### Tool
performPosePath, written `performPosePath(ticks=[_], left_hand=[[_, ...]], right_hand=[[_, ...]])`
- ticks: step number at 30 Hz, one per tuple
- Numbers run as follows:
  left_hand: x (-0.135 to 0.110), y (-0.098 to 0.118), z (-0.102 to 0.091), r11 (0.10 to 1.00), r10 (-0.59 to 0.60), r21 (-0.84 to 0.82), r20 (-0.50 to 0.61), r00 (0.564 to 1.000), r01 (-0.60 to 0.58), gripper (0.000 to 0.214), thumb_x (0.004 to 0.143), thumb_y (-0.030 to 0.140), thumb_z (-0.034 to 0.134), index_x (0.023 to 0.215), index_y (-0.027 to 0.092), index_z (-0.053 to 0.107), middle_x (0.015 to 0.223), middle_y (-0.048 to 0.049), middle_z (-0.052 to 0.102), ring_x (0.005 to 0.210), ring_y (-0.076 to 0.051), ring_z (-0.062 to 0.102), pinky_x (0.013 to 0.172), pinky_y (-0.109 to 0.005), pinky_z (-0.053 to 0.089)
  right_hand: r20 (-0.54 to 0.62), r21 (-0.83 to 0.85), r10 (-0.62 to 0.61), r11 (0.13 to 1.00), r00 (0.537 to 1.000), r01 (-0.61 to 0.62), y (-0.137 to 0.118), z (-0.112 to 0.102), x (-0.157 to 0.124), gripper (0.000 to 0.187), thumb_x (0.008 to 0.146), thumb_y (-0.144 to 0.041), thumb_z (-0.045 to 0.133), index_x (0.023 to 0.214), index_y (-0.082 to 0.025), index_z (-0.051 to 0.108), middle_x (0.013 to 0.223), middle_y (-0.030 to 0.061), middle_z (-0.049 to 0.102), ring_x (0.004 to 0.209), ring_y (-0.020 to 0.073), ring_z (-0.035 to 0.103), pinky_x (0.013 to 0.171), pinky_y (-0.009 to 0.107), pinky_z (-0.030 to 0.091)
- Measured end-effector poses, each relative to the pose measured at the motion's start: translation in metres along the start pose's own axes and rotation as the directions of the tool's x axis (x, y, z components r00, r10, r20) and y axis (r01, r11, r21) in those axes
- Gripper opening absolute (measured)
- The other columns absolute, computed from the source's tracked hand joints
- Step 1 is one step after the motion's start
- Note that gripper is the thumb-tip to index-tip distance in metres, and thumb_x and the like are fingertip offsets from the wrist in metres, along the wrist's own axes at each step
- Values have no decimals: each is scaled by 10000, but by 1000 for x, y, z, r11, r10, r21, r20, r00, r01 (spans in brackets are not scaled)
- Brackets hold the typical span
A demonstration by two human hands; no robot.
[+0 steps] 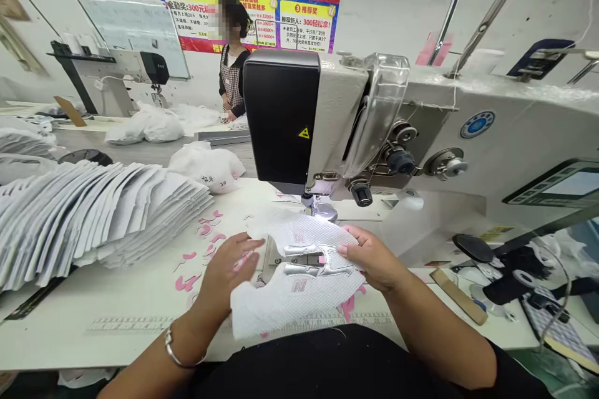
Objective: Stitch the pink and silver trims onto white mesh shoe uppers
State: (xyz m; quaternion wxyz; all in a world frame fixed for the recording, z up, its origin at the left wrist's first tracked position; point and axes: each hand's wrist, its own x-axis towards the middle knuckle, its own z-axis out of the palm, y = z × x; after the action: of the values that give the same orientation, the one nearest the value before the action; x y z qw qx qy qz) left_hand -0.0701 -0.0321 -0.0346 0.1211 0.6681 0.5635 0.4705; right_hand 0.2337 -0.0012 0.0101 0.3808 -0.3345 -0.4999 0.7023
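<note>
At the upper left of the frame, a red and yellow poster [243, 3] hangs on the wall, and a co-worker [234, 68] in a checked apron stands beneath it. Below, at the left edge, a fanned stack [93, 212] of white mesh pieces lies on the table [56, 340]. The overlapping layers seem to keep each piece's edge exposed for easy lifting. A white bag [206, 165] sits beyond the stack, at the table's far side.

Pink scraps [196, 262] are scattered at lower centre, just left of the left hand [231, 268]. That hand is spread, with its fingers apart and resting on the left of the shoe upper [299, 274], apparently to keep the mesh flat. The upper lies on the table at centre, its silver overlay facing up and its far edge near the presser foot [322, 207]. The right hand [374, 259] lies on the upper's right side with its fingers pressed together. Whether its thumb pinches the mesh from below cannot be told. Held between both hands, the upper stays taut and squared to the sewing machine [304, 118], which fills the upper right of the frame.
</note>
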Motion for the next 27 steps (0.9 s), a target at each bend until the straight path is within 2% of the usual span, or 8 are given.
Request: performPosePath(ticks=[1,3,5,7,15,19,24,27], left_hand=[[4,3,-1,977,-140,-163,7,990,139,297,890,448,581,1065,241,703,997,-81,710,997,-288,679,858,-437,553],[11,13,-3,769,-341,-529,135,930,359,359,875,473,603,1138,236,658,964,-66,695,899,-260,695,796,-405,561],[14,24,-4,537,-364,-722,269,892,437,386,866,478,627,1164,234,642,983,-60,680,822,-220,682,746,-363,557],[15,34,-4,462,-297,-770,334,895,441,347,906,473,581,1128,219,660,968,-62,667,765,-186,648,692,-328,543],[23,54,4,467,-226,-775,362,905,426,351,934,497,531,973,188,691,816,-36,611,680,-149,576,602,-281,515],[29,59,8,504,-320,-695,401,858,513,210,856,398,685,817,195,644,772,0,589,656,-113,537,557,-218,491],[34,61,17,497,-334,-650,468,818,575,203,831,346,722,846,193,589,768,15,602,632,-88,532,524,-179,461],[38,62,22,486,-328,-645,490,808,589,218,834,331,722,871,196,554,769,19,607,607,-81,540,523,-182,468]], right_hand=[[2,-9,5,1000,1000,-5,-1,-2,-1,362,763,-320,771,1069,-175,643,831,14,676,650,112,593,576,216,449],[12,-27,3,1000,1000,-3,-2,-7,-3,351,761,-322,771,1053,-168,652,818,19,676,630,108,586,557,211,437],[24,-36,0,999,1000,1,-2,-11,-5,333,764,-326,767,1032,-164,657,806,23,676,617,108,582,546,210,429],[25,-27,5,1000,1000,-4,0,-16,-6,324,761,-325,769,1019,-163,658,791,24,674,601,108,578,536,211,420],[20,37,19,999,1000,-20,3,-34,-6,380,747,-294,762,1084,-156,652,788,50,708,618,152,635,541,238,455],[6,131,27,991,1000,-27,0,-42,-1,417,692,-235,777,1085,-152,664,882,70,731,691,165,679,605,251,512],[-126,223,-24,973,992,52,-3,-55,12,367,649,-209,788,995,-195,667,889,41,728,725,189,690,669,308,559],[-122,230,-53,970,991,80,-6,-62,24,365,677,-247,767,1014,-195,639,912,63,720,713,210,680,635,339,550]])
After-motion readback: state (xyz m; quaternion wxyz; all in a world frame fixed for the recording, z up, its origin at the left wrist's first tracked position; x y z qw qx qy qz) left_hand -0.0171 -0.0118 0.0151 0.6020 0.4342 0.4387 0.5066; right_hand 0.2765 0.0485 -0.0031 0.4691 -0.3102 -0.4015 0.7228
